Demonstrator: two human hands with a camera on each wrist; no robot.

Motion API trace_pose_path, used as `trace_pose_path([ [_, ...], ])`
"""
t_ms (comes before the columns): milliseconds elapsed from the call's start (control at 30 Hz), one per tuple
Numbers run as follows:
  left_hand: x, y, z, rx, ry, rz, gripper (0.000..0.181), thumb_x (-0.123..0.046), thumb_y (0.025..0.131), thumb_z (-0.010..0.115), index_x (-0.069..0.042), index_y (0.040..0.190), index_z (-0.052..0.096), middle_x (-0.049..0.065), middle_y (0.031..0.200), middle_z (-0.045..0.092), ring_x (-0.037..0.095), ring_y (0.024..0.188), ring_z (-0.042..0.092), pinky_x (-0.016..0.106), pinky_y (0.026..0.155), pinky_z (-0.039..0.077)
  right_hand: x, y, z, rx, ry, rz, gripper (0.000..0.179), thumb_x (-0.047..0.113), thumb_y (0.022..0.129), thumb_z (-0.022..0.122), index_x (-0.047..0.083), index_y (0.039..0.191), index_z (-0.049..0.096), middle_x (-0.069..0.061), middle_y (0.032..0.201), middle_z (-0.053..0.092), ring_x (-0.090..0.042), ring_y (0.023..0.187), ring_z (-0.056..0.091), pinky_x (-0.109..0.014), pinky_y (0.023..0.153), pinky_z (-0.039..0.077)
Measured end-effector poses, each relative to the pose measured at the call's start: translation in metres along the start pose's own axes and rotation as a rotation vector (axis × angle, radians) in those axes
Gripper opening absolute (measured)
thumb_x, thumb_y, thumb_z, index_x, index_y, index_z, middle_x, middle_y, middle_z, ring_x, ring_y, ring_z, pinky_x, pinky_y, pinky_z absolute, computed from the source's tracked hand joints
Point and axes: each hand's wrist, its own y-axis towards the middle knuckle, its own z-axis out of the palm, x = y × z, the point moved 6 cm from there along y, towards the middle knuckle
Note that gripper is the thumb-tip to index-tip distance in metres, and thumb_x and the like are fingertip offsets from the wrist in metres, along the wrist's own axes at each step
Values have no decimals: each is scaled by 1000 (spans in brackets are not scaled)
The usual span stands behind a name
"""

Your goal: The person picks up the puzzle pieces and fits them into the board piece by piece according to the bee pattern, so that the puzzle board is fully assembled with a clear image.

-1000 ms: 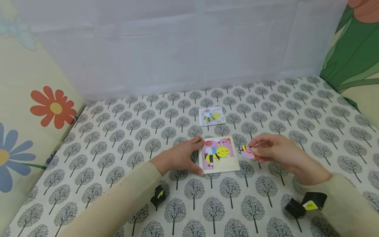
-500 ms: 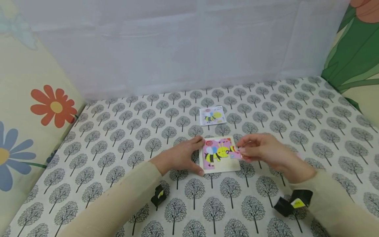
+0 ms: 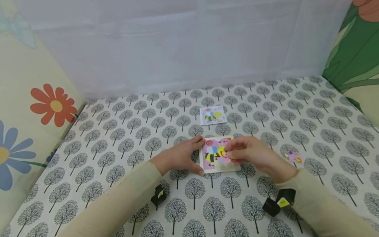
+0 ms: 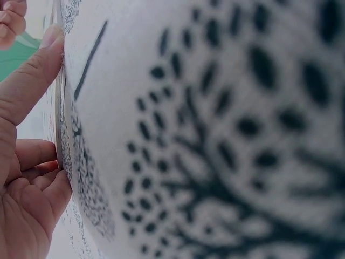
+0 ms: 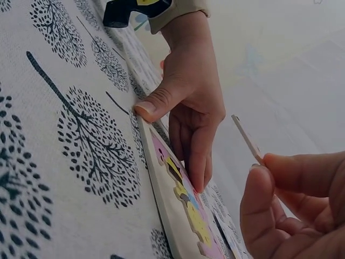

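Note:
A small wooden jigsaw board (image 3: pixel 209 170) with a bee picture lies on the cloth, partly filled with pieces. My left hand (image 3: pixel 183 155) holds its left side, thumb at the near corner and fingers toward the far one. In the right wrist view, that left hand (image 5: pixel 191 102) has its thumb on the board's edge and its other fingers bent. Between thumb and forefinger my right hand (image 3: pixel 251 154) pinches a jigsaw piece (image 5: pixel 247 137), raised over the board's right part. The fingers hide much of the piece in the head view.
Beyond the board lies a square picture card (image 3: pixel 213 115) with a similar bee. A loose jigsaw piece (image 3: pixel 293 156) rests on the tree-patterned cloth (image 3: pixel 127 177) to the right. A white sheet (image 3: pixel 165 49) hangs behind, and flowered panels stand at both sides.
My right hand has moved left, bringing its jigsaw piece from beside the board to over its right part. The loose piece on the right has come into view. My left hand stays put.

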Motion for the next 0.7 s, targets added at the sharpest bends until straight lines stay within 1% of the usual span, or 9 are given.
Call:
trace_pose_path([
  [233,0,0,-1,-4,0,11,110,-50,63,79,-17,148,17,0,156,4,30,141,14,44,115,15,-6,8,8,11,22,-4,21,0,80,64,-8,99,60,-3,82,63,-12,66,58,-27,66,55],
  [367,0,1,-1,-6,5,19,110,-50,63,79,-17,148,17,0,156,4,30,141,15,43,115,16,-9,11,11,17,20,2,21,-1,80,64,-9,100,59,-3,76,62,-12,64,58,-25,62,54],
  [500,0,1,-1,-4,2,21,110,-49,63,79,-17,148,17,0,156,4,30,141,15,43,115,16,-12,13,12,-4,-10,14,22,-2,79,64,-9,100,60,-4,73,60,-12,62,57,-23,59,52],
  [700,-1,1,0,-1,2,22,111,-49,63,79,-16,148,17,1,156,4,30,141,14,42,115,15,-14,14,12,-31,-92,20,19,1,80,65,-7,97,62,-4,72,59,-12,61,56,-23,56,51],
])
